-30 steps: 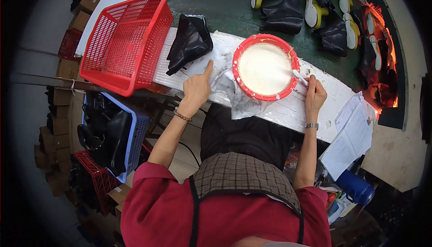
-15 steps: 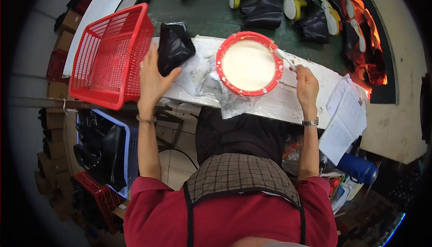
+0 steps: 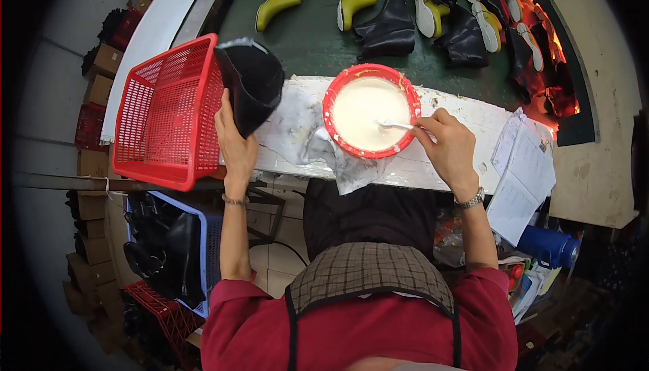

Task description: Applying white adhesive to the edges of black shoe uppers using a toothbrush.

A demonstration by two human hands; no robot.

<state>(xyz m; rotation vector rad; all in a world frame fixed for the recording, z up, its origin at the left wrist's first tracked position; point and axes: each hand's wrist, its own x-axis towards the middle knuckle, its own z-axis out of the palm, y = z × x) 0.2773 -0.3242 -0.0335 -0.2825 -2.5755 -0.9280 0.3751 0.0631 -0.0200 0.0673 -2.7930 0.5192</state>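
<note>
A black boot upper (image 3: 255, 81) is held up in my left hand (image 3: 236, 156), beside the red basket. My fingers are wrapped around its far side and partly hidden behind it. My right hand (image 3: 451, 148) pinches a thin white-handled brush (image 3: 397, 125) over the right rim of a red bowl (image 3: 331, 127). The bowl holds creamy white liquid (image 3: 368, 110), and the brush's end reaches into it, so its tip is hidden. A stained white cloth (image 3: 291, 137) lies beside and partly under the bowl.
The red basket (image 3: 125, 158) stands left of the white bench board (image 3: 433, 104). Beyond, yellow boot forms (image 3: 280, 6) and black boots (image 3: 389, 29) sit on a green belt (image 3: 311, 39), near a glowing orange heater (image 3: 558, 39). Papers (image 3: 524, 168) hang at right; a blue crate (image 3: 203, 249) holds black boots.
My left hand has taken hold of the black boot upper and lifted it off the board. My right hand has moved left, bringing the brush into the white liquid.
</note>
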